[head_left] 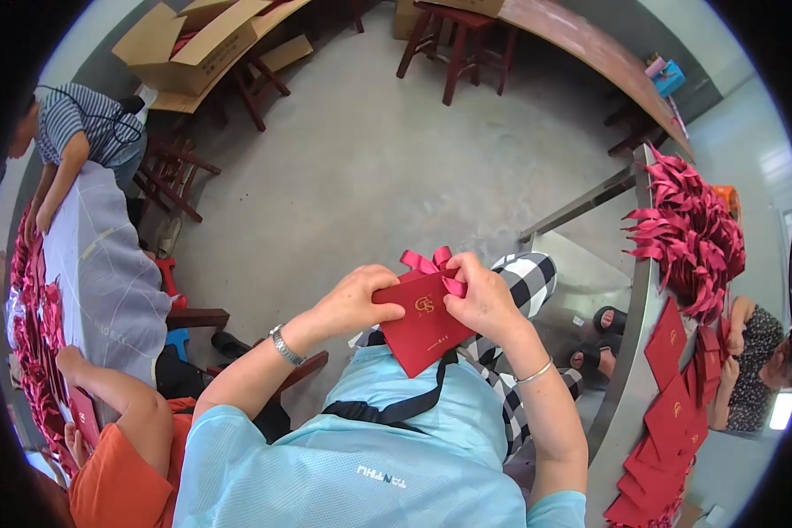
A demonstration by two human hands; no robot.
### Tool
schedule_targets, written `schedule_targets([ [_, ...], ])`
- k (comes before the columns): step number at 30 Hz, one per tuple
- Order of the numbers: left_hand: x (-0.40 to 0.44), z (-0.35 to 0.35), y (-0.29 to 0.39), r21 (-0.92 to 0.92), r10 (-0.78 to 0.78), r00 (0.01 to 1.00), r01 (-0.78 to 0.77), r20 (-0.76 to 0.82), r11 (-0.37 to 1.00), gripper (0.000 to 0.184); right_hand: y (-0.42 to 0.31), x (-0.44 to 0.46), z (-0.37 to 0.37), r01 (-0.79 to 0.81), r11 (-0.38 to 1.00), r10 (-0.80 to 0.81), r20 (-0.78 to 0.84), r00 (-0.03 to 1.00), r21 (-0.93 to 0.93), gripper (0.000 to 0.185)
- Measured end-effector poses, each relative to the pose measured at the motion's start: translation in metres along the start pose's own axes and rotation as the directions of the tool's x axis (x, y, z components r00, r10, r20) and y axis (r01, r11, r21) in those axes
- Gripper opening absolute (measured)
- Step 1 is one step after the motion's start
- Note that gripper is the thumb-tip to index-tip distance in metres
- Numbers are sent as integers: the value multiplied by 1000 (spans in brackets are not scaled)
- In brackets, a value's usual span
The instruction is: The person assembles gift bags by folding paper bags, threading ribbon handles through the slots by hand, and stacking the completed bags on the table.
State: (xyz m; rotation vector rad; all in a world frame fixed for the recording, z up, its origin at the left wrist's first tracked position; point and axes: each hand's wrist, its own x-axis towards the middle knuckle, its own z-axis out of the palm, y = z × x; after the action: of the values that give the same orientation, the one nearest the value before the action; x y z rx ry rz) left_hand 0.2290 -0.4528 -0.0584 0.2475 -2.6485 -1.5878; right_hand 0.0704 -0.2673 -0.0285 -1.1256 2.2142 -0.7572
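Note:
In front of my waist is a flat red gift bag (424, 330) with a gold emblem on its face, tilted, one corner pointing down. A pink-red ribbon (427, 260) stands up in loops along its top edge. My left hand (361, 299) is closed on the bag's upper left side, the thumb lying across the front. At the upper right corner, my right hand (481, 297) pinches the ribbon between thumb and fingers, close against the bag. Whether its fingers also grip the bag's edge I cannot tell.
On the right, a metal-edged table (629, 378) bears a heap of ribbons (691, 233) and several red bags (669, 422); a person sits beyond it. Two people work at the left table (106, 264). A cardboard box (194, 53) and wooden stools (462, 40) stand further back.

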Motion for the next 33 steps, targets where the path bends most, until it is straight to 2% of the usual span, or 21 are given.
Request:
schedule_targets([
  [1,-1,2,1,-72,-30,1000,30,7,997,24,3,-2,2,-4,1000,4,-5,1000,1,42],
  [2,1,2,0,-71,-25,1000,26,10,997,24,7,-4,5,121,993,-120,-95,988,-1,49],
  [3,4,-1,-5,-205,-181,983,172,-25,964,24,10,-4,5,246,969,-245,-182,952,-18,56],
  [4,7,-7,-3,-338,-336,941,306,-35,890,24,8,-8,-4,262,960,-275,-152,949,-100,66],
  [5,13,-15,-1,-191,-138,968,98,-208,977,23,11,-12,-9,261,964,-267,-160,950,-59,65],
  [7,19,-35,22,-347,-429,896,370,-111,862,22,12,-17,-19,308,951,-292,-239,926,30,56],
  [8,22,-39,17,-335,-411,904,354,-114,873,24,11,-23,-26,315,949,-299,-241,923,26,56],
  [10,25,-41,22,-296,-424,900,380,-104,877,25,12,-39,-36,42,939,-26,-51,998,341,51],
  [13,31,-36,24,-257,-456,888,427,-63,867,27,13,-67,-37,50,676,-99,23,995,735,43],
  [17,32,-22,22,-261,-471,882,451,-17,854,27,17,-81,-31,223,513,-359,-30,933,829,37],
  [18,32,-19,22,-260,-471,882,452,-11,853,27,14,-85,-30,221,513,-353,-31,935,829,37],
  [20,32,-14,19,-285,-441,893,447,89,848,28,-19,-93,-33,167,296,-234,-98,967,941,38],
  [22,31,-10,21,-289,-427,894,448,136,846,27,-21,-98,-34,180,277,-226,-118,967,944,40],
  [24,29,-6,23,-295,-417,891,452,177,841,26,-7,-104,-38,253,502,-337,-83,938,827,34],
  [25,28,-4,24,-400,-383,892,450,238,799,25,-10,-106,-42,153,624,-219,-17,975,766,25],
  [26,25,-2,23,-499,-342,891,450,297,741,24,-13,-107,-42,143,618,-216,-9,976,773,25],
  [27,24,-1,21,-498,-346,890,454,297,739,24,-16,-105,-46,317,794,-297,-124,947,519,22],
  [28,23,1,19,-489,-320,892,444,319,751,23,-23,-103,-50,444,875,-407,-203,891,194,20],
  [29,21,3,16,-480,-295,892,436,342,761,22,-35,-103,-49,403,914,-374,-272,886,55,17],
  [30,20,4,14,-481,-298,890,440,344,759,22,-40,-99,-47,401,914,-372,-270,888,58,17],
  [33,22,8,18,-391,-233,918,353,322,850,21,-46,-68,-34,521,848,-519,-362,774,-99,19],
])
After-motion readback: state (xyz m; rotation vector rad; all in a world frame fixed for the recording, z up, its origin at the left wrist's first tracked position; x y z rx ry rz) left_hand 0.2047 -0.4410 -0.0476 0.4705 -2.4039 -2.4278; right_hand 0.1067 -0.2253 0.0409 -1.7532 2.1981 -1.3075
